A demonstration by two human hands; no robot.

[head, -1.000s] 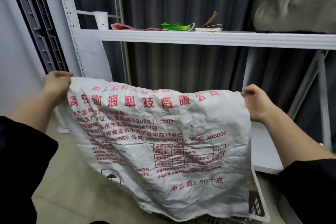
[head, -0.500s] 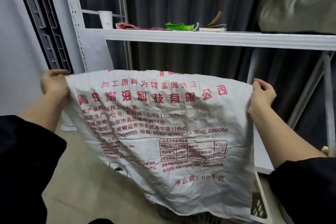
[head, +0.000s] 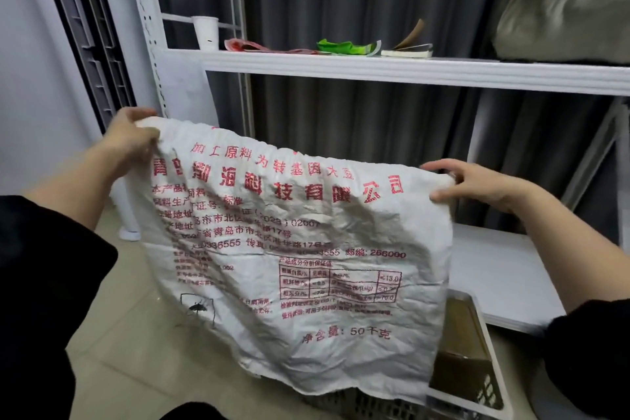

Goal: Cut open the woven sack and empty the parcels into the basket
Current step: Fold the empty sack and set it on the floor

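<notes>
**Shaking out the sack over the basket**

Hanging across most of the view was the woven sack [head: 300, 266], white with red print, held up by its top corners and drooping flat and slack. It looked empty, or close to it; no bulge showed. Its ragged lower edge hung into the basket [head: 491, 344], a pale slatted crate on the floor just under it, where something brown, likely a parcel, showed at the right. The rest of the basket was hidden behind the sack.

Behind stood a white shelf [head: 409, 70] against a dark curtain [head: 358, 3], with a paper cup [head: 206, 32] and some loose wrappers on it.

The left hand [head: 128, 138] gripped the upper left corner, fingers curled and bunching the fabric. The right hand [head: 477, 184] was at the upper right corner, thumb and forefinger pinching the edge, the other fingers spread apart and loose.

Judgement: the cutting was done and the emptying step was at its tail end. The next move probably called for one more lift and shake to confirm nothing clung inside, keeping the mouth over the basket, then setting the sack aside. The right-hand pinch looked light, so it could slip.
</notes>
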